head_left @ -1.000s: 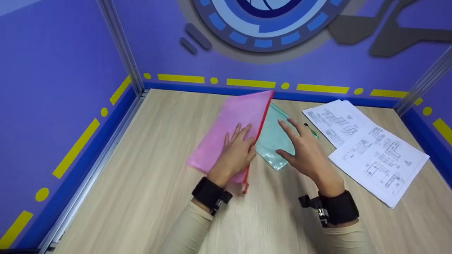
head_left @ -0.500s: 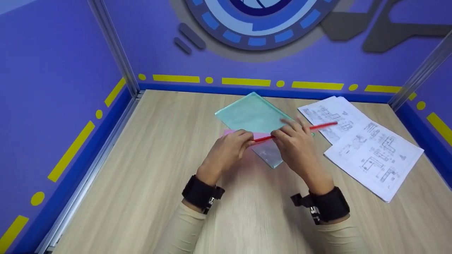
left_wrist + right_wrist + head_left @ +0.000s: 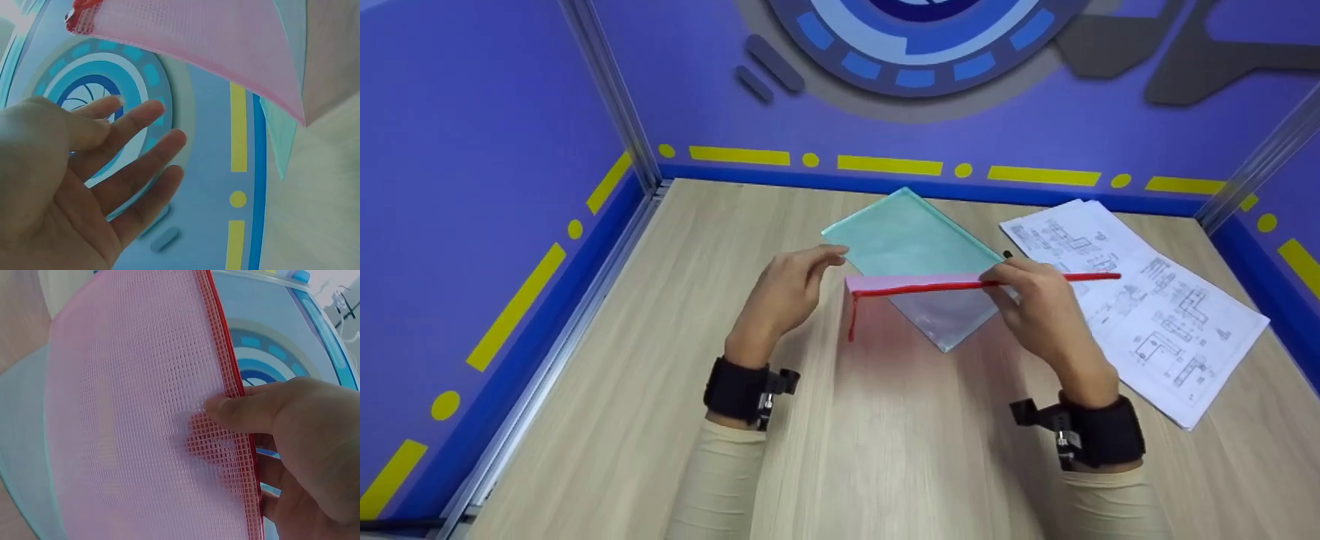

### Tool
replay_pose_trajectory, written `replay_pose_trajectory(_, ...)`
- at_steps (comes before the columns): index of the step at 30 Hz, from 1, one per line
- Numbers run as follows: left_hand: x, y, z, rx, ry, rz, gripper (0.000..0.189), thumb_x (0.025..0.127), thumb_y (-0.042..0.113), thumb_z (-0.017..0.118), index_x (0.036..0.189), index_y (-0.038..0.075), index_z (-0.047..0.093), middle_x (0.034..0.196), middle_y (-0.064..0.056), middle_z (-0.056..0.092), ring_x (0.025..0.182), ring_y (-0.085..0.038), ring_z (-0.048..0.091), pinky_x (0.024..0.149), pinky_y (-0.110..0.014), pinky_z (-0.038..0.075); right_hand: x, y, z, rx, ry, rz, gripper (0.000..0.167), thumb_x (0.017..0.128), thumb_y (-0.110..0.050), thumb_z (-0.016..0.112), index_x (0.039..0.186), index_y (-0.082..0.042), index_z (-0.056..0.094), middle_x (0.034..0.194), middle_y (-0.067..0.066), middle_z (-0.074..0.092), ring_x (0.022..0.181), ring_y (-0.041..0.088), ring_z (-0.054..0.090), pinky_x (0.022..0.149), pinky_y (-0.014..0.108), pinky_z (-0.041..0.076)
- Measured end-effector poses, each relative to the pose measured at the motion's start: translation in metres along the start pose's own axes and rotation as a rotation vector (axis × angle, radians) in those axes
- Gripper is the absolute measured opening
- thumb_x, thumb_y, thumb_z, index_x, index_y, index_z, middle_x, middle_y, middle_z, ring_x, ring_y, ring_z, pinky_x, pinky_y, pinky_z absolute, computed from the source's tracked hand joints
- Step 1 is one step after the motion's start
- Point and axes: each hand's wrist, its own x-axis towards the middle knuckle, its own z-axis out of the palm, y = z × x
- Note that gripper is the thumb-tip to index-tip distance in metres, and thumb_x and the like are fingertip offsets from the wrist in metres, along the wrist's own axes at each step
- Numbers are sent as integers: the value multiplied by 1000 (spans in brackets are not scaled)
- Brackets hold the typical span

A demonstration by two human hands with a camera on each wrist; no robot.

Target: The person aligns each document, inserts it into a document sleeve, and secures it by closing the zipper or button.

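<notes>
My right hand [image 3: 1039,304] pinches a pink mesh zipper pouch [image 3: 140,399] by its red zipper edge, thumb on the near face and fingers behind. The pouch stands upright over the table, its red zipper [image 3: 919,288] on top and nearly level, with the pull strap dangling at the left end. My left hand [image 3: 780,296] is apart from it on the left, fingers loosely bent with nothing in them; the left wrist view shows the palm [image 3: 73,214] and spread fingers. A green zipper pouch [image 3: 911,232] lies flat on the table behind the pink one, seen partly through it.
Printed sheets with line drawings [image 3: 1185,337] lie at the right of the wooden table [image 3: 660,360], overlapping one another. A small black-tipped thing [image 3: 1008,255] shows beside the right hand. Blue-purple panels [image 3: 495,187] stand at the back and sides.
The pink pouch went from lying slanted under the left hand to standing upright with its zipper level. The right hand took hold of its zipper edge; the left hand let go and moved left.
</notes>
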Motion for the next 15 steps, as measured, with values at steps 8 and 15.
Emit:
replay_pose_trajectory(8, 6, 19, 14, -73, -107, 101, 38, 109, 17, 62, 146, 17, 66, 141, 2, 69, 135, -12, 59, 113, -31, 45, -3, 14, -6, 29, 125, 19, 14, 92, 6, 77, 105, 1, 78, 102, 15, 76, 93, 32, 72, 83, 40, 53)
replay_pose_trajectory(15, 6, 23, 21, -110, -7, 182, 31, 107, 18, 65, 137, 15, 73, 117, 2, 79, 112, -9, 71, 99, -28, 55, -3, 10, -1, 50, 95, 46, 15, 92, 3, 79, 107, 1, 76, 104, 14, 77, 94, 32, 71, 82, 41, 54)
